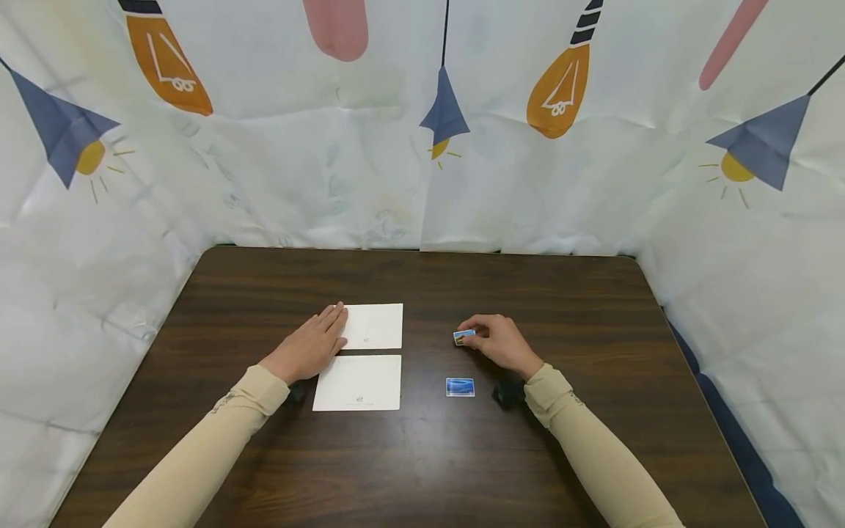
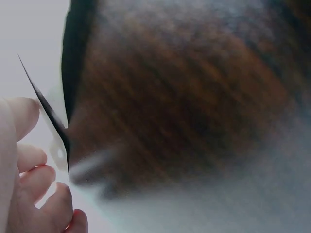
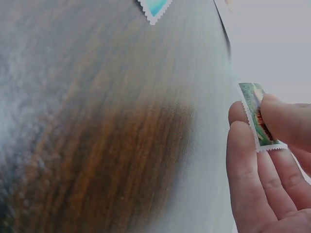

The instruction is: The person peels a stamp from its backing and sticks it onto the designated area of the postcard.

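My left hand (image 1: 312, 343) lies flat with straight fingers on the left end of the upper white envelope-sized paper (image 1: 375, 326). Just below it lies a second white paper (image 1: 359, 383), with a small printed mark near its bottom edge. My right hand (image 1: 499, 342) pinches a postage stamp (image 1: 463, 337) between thumb and fingers, to the right of the papers. In the right wrist view the held stamp (image 3: 258, 115) shows a green and orange picture and a white perforated edge. A blue stamp (image 1: 460, 387) lies on the table, nearer the body than the right hand.
The dark wood-grain table (image 1: 422, 469) runs back to a white patterned curtain (image 1: 297, 176) that hangs along its far side and both flanks. Dark blue fabric (image 1: 733, 433) shows beyond the table's right edge.
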Motion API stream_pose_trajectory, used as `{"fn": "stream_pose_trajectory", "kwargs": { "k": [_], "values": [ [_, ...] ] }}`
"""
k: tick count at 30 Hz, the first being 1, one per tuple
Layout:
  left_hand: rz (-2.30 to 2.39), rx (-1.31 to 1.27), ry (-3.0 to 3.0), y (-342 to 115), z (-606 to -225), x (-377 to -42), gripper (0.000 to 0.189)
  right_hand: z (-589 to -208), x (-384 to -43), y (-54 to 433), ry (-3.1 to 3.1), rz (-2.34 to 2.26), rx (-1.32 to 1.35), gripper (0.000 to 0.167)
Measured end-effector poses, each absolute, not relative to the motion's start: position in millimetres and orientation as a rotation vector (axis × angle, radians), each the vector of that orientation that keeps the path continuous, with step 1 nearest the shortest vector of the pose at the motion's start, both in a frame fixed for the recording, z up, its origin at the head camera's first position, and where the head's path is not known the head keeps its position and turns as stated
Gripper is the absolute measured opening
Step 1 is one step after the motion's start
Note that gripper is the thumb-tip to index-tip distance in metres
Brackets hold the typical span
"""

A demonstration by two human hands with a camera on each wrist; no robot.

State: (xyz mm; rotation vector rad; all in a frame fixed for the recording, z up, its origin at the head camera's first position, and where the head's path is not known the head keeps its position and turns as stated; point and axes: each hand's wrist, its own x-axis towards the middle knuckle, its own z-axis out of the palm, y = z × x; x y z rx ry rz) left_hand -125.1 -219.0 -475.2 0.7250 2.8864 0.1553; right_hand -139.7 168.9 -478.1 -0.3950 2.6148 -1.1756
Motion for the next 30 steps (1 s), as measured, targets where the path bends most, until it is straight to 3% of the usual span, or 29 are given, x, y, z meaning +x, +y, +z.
{"fn": "stream_pose_trajectory", "kwargs": {
  "k": [30],
  "values": [
    [0.325,0.788,2.917,-197.1,-458.6,-121.2,0.064,-470.6,-136.1,173.2,2.475,-1.526,-0.255,0.019]
  ]
}}
